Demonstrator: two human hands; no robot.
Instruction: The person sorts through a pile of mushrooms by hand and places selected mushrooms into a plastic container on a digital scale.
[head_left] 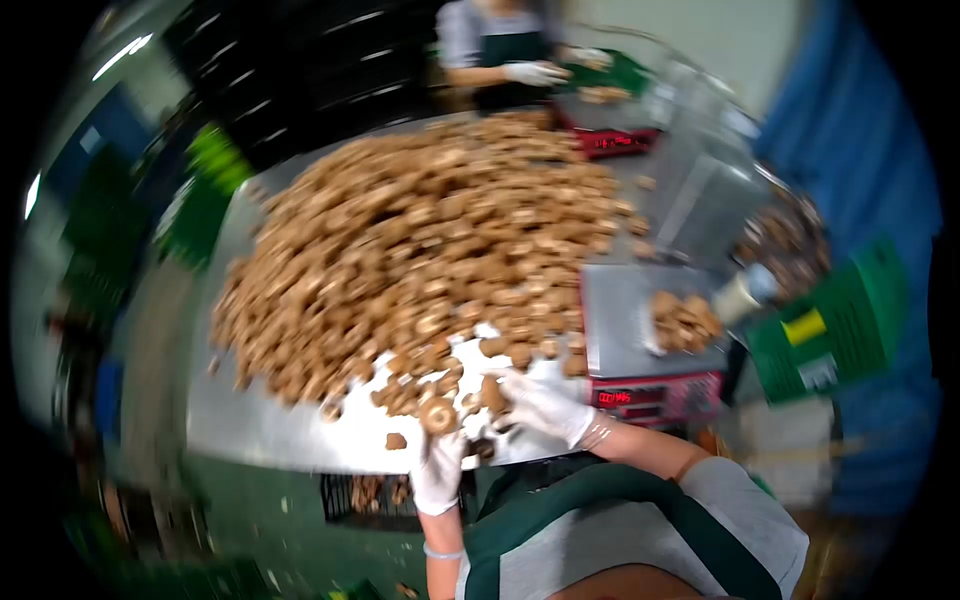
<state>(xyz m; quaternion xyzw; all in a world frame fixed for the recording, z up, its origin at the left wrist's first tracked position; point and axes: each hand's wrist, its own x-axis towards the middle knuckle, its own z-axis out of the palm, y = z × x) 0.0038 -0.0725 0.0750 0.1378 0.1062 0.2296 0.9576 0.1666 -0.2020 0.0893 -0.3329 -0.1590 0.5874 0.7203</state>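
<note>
A large heap of brown mushrooms (400,250) covers much of the metal table. My left hand (437,478), in a white glove, is at the table's front edge. Its fingers hold a mushroom (438,414) with the pale underside facing up. My right hand (548,408), also gloved, reaches in from the right, its fingers closed on a brown mushroom (492,394). Several loose mushrooms (400,396) lie just beyond my left hand. Motion blur softens the fingertips.
A scale (615,320) with a red display bears a pack of mushrooms (684,320). Right of it is a green crate (835,325). A black crate (345,500) stands under the table edge. Across the table, a gloved person (515,50) works beside another scale (615,142).
</note>
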